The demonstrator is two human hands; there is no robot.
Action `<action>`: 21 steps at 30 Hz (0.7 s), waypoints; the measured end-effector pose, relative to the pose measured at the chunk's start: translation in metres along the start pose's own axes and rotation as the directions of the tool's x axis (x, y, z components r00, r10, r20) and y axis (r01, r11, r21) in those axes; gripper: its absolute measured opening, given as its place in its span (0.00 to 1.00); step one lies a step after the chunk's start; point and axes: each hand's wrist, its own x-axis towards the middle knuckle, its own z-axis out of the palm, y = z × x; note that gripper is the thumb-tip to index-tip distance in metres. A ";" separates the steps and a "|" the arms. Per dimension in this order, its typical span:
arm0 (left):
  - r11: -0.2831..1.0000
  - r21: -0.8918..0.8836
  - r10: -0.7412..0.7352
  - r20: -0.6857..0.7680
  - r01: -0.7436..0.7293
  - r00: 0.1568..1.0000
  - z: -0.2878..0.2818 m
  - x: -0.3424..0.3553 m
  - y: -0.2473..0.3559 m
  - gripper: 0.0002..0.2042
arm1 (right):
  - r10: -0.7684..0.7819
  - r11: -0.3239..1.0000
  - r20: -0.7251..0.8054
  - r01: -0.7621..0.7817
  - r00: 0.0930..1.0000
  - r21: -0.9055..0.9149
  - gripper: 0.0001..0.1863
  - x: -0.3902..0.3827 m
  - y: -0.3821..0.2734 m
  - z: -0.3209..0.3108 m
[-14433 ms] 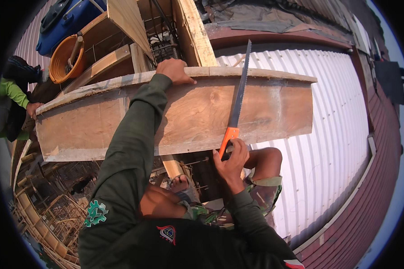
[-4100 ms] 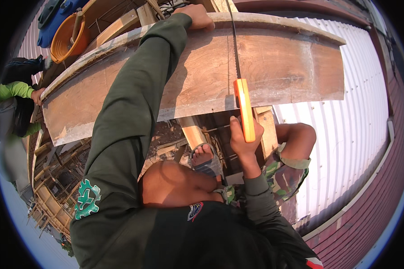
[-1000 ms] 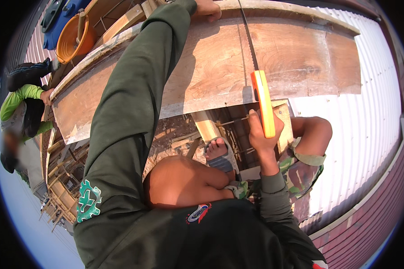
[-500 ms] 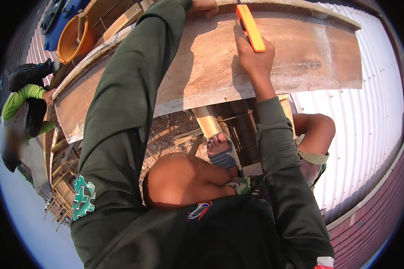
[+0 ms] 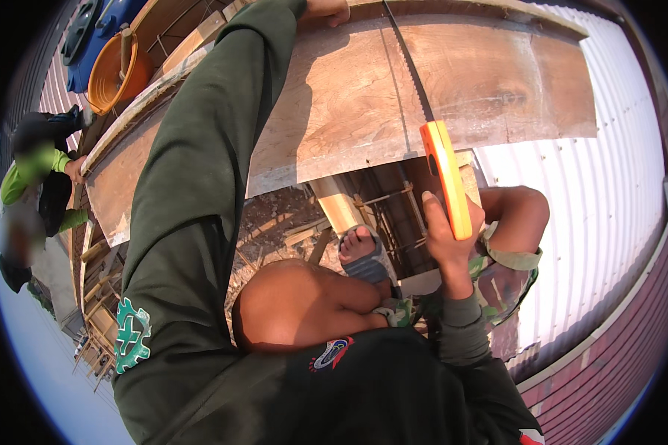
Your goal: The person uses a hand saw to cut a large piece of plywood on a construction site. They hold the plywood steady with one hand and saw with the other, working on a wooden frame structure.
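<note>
My right hand (image 5: 454, 237) is wrapped round the orange-yellow handle of a hand saw (image 5: 445, 178). Its dark toothed blade runs up across the brown plywood panel (image 5: 349, 81) to the wooden batten (image 5: 497, 10) along the far edge. A thin shadow of the blade falls on the plywood. At the top of the view my left hand (image 5: 326, 10) bears on the far edge of the panel, fingers curled over the batten; the picture's rim cuts part of it off.
Below the panel, my sandalled foot (image 5: 358, 248) rests on a timber beam (image 5: 334, 204) above an opening with scrap wood. A person in lime sleeves (image 5: 33, 167) holds the panel's left end. An orange bucket (image 5: 111, 78) stands far left; white corrugated roofing (image 5: 571, 222) lies right.
My right hand has drawn the saw back toward me, baring a long stretch of blade over the plywood. My left hand stays at the far edge. The view has shifted slightly.
</note>
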 end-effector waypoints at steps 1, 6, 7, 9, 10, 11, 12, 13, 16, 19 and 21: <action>1.000 -0.008 -0.006 -0.004 0.006 1.000 0.000 0.000 -0.002 0.11 | -0.155 0.988 0.000 0.155 0.988 -0.027 0.18 -0.002 0.000 -0.003; 1.000 -0.027 0.010 -0.003 -0.011 1.000 -0.004 0.006 -0.009 0.10 | 0.139 0.981 -0.039 -0.133 0.989 0.143 0.14 0.075 0.008 0.051; 1.000 -0.026 0.013 -0.002 -0.013 1.000 -0.004 0.009 -0.009 0.10 | 0.140 0.977 -0.022 -0.135 0.990 0.167 0.13 0.078 0.005 0.057; 0.998 -0.048 0.031 -0.014 -0.032 0.999 -0.002 0.014 -0.010 0.09 | 0.158 0.983 -0.041 -0.153 0.987 0.099 0.11 0.026 0.010 0.036; 0.999 -0.036 0.000 -0.005 0.000 1.000 0.001 0.016 -0.010 0.09 | 0.134 0.991 -0.041 -0.134 0.990 0.006 0.09 0.000 0.008 0.023; 0.999 -0.037 -0.004 0.013 0.004 1.000 0.002 0.019 -0.009 0.08 | 0.121 0.992 -0.031 -0.122 0.992 -0.045 0.09 -0.006 0.007 0.017; 1.000 -0.015 0.010 0.026 -0.010 1.000 0.002 0.018 -0.010 0.09 | 0.103 0.990 -0.023 -0.105 0.994 -0.095 0.09 -0.013 0.005 0.011; 0.987 -0.078 -0.131 0.102 0.139 0.986 0.002 0.015 -0.010 0.16 | 0.196 0.981 -0.011 -0.196 0.981 0.001 0.11 -0.004 0.015 0.016; 0.987 -0.120 -0.105 0.011 0.105 0.994 0.000 -0.004 -0.015 0.29 | 0.184 0.974 -0.001 -0.183 0.983 0.134 0.15 0.049 0.031 0.048; 0.985 -0.108 -0.141 -0.033 0.136 0.989 -0.001 -0.019 -0.017 0.27 | 0.120 0.983 -0.001 -0.118 0.993 0.138 0.14 0.030 0.033 0.041; 0.993 -0.110 -0.056 -0.107 0.044 0.993 -0.001 -0.018 -0.010 0.26 | 0.140 0.984 -0.048 -0.134 0.989 0.116 0.12 0.014 0.033 0.033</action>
